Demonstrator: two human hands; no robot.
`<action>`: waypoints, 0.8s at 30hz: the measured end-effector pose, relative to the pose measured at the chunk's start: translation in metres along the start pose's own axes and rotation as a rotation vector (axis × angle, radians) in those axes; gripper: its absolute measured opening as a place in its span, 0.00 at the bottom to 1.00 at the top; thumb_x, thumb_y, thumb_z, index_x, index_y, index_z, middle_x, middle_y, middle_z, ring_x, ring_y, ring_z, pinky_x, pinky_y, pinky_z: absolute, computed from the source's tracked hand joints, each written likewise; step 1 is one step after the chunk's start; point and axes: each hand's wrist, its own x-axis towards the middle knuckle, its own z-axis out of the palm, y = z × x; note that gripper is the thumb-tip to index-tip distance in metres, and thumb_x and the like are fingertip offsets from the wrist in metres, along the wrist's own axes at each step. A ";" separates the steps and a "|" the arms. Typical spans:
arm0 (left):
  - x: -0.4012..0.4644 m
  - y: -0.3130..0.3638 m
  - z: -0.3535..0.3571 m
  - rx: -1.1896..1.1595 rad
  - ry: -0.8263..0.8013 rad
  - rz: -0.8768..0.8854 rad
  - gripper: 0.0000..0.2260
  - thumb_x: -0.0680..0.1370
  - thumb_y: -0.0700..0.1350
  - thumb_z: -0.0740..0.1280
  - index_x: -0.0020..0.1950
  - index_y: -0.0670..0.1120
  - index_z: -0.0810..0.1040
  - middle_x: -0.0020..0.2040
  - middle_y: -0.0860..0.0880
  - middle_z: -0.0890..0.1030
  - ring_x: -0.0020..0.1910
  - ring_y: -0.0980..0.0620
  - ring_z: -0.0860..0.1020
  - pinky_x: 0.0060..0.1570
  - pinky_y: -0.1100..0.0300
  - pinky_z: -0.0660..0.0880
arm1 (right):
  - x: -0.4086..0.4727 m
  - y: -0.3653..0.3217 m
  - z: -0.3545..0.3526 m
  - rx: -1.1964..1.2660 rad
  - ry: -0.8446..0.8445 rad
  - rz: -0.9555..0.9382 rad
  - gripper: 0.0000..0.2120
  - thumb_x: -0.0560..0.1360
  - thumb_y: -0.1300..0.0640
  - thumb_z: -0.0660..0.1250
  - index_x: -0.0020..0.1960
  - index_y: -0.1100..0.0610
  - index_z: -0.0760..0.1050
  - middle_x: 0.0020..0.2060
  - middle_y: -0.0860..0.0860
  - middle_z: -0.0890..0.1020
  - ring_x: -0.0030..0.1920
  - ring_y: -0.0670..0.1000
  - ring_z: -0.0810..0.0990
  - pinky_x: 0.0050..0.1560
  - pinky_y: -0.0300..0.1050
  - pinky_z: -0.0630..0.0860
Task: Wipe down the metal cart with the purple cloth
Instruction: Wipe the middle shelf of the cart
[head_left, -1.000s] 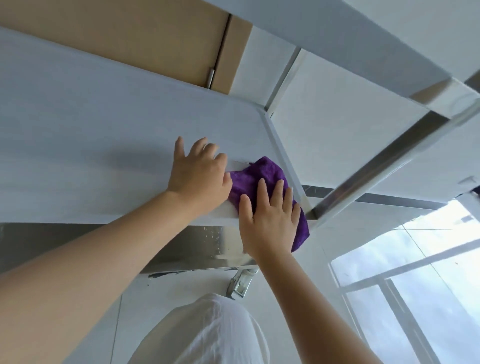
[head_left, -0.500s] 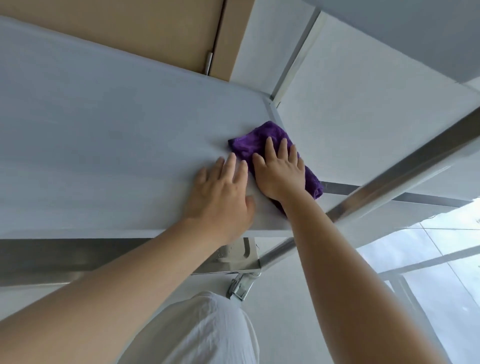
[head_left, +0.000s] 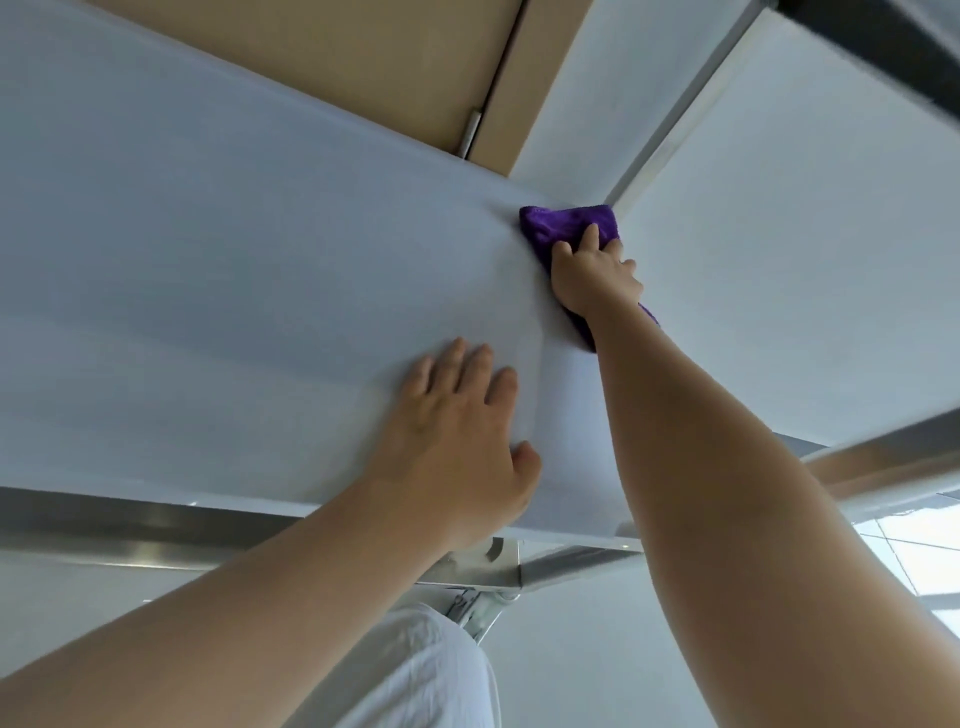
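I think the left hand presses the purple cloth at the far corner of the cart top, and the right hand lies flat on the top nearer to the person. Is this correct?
Not quite: the hands are swapped. In the head view the right hand presses the purple cloth at the far corner of the cart top, and the left hand lies flat on the top nearer to the person.

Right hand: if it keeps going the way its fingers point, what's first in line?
Probably the cart's far corner post; right hand presses the purple cloth just short of it. Depth unclear.
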 end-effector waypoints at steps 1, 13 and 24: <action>0.000 0.000 0.000 0.009 -0.002 -0.003 0.36 0.69 0.56 0.35 0.76 0.47 0.48 0.77 0.46 0.47 0.76 0.47 0.45 0.72 0.52 0.43 | 0.005 0.002 -0.001 0.029 -0.004 0.011 0.29 0.79 0.45 0.46 0.77 0.53 0.47 0.73 0.58 0.58 0.69 0.62 0.62 0.64 0.55 0.61; 0.003 -0.001 0.000 0.035 -0.116 0.002 0.31 0.79 0.59 0.48 0.77 0.47 0.42 0.77 0.46 0.41 0.75 0.47 0.39 0.72 0.51 0.40 | -0.025 0.028 -0.007 0.087 0.044 0.131 0.25 0.79 0.44 0.49 0.67 0.60 0.65 0.61 0.59 0.75 0.62 0.60 0.72 0.56 0.49 0.66; 0.009 -0.004 -0.001 0.005 -0.201 0.026 0.31 0.79 0.59 0.47 0.77 0.46 0.42 0.77 0.44 0.40 0.75 0.45 0.38 0.72 0.49 0.40 | -0.118 0.050 -0.002 0.067 0.031 0.244 0.27 0.79 0.41 0.47 0.71 0.57 0.59 0.63 0.60 0.71 0.63 0.61 0.71 0.52 0.51 0.64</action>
